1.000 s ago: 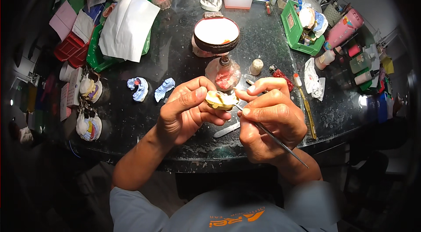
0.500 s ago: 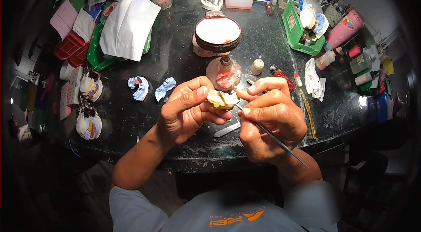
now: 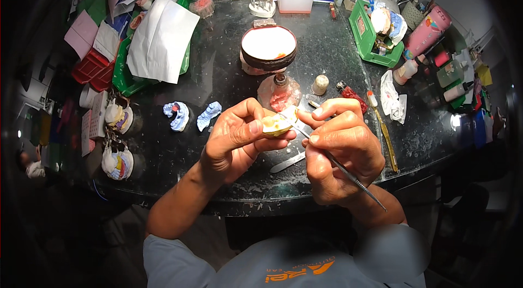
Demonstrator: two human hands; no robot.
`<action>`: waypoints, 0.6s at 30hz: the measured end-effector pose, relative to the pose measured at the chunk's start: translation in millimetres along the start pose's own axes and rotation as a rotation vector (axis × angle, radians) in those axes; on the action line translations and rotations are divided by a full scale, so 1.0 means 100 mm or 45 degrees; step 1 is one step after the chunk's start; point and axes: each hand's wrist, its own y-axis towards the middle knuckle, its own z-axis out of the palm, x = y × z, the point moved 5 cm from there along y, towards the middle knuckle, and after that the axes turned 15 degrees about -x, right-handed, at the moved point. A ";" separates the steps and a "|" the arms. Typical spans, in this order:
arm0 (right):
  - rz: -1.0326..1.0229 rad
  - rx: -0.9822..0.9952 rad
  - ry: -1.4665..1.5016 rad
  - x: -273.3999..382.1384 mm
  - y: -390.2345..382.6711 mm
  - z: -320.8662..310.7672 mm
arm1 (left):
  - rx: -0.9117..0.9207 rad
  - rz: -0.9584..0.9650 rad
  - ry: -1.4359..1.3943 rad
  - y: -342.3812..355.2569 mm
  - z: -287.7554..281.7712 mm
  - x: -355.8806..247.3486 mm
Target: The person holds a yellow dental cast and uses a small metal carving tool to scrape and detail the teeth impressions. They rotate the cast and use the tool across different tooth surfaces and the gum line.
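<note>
From where I stand, the left hand (image 3: 234, 136) pinches a small yellow mould (image 3: 276, 125) above the bench (image 3: 321, 43), while the right hand's (image 3: 348, 146) fingers clamp a thin metal tool (image 3: 359, 183). I'd brace both hands together and use light strokes

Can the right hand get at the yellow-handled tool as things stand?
Probably yes: the yellow-handled tool lies just right of the right hand with nothing between them, though that hand holds a metal instrument.
</note>
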 end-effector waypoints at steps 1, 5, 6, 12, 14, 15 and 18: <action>0.012 0.016 0.013 0.00 -0.01 0.01 | 0.000 -0.007 0.006 -0.01 0.03 0.01; 0.029 0.011 0.054 -0.02 -0.01 0.00 | -0.073 -0.011 0.062 -0.03 0.11 0.06; 0.010 0.030 0.043 0.00 0.01 0.00 | -0.061 -0.012 0.073 -0.03 0.12 0.07; -0.025 0.081 0.012 0.06 0.06 0.00 | -0.069 -0.045 0.125 -0.04 0.13 0.10; -0.038 0.104 -0.004 0.08 0.06 0.00 | 0.038 -0.016 0.078 -0.04 0.13 0.10; -0.025 0.107 0.012 0.08 0.05 -0.01 | 0.036 -0.015 0.078 -0.03 0.13 0.10; 0.014 0.074 0.070 0.07 0.03 -0.02 | 0.040 -0.035 0.095 -0.03 0.14 0.08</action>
